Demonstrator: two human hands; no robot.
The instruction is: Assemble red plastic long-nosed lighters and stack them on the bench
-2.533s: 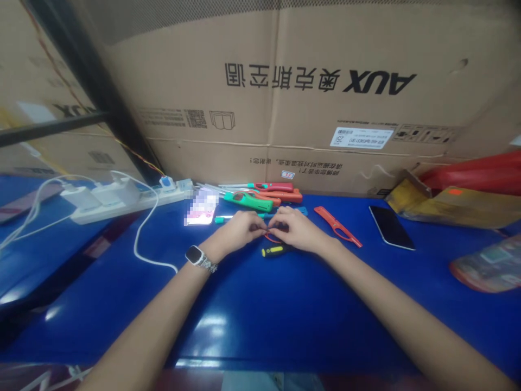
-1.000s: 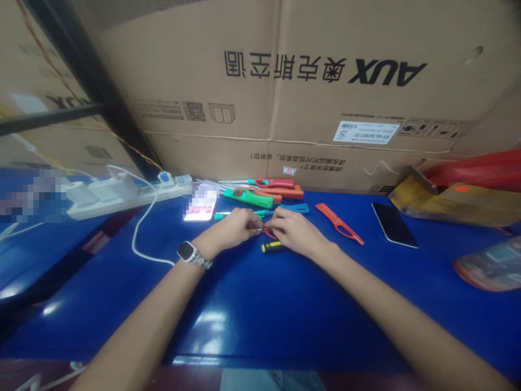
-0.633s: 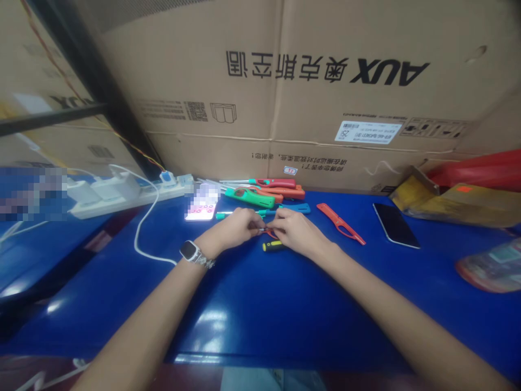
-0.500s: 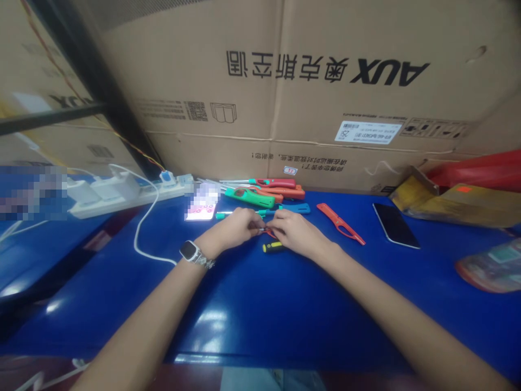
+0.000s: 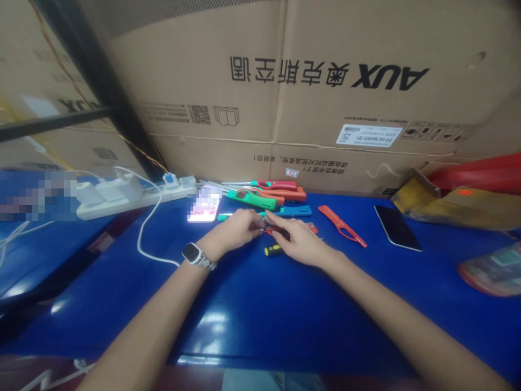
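My left hand, with a watch on its wrist, is closed in a pinch on a small red part at the middle of the blue table. My right hand meets it there, fingers loosely stretched, index tip on the same part. A small screwdriver with a yellow and black handle lies just under the right hand. Behind the hands lie a blue lighter, a green lighter and red lighters.
A lit phone lies behind my left hand, a dark phone to the right. A red plastic shell lies between. A white power strip with cables sits at the left. Big cardboard boxes stand behind.
My right hand has loosened from its pinch and slid slightly toward me, fingers now stretched out. The left hand keeps its pinch. The view has shifted a little.
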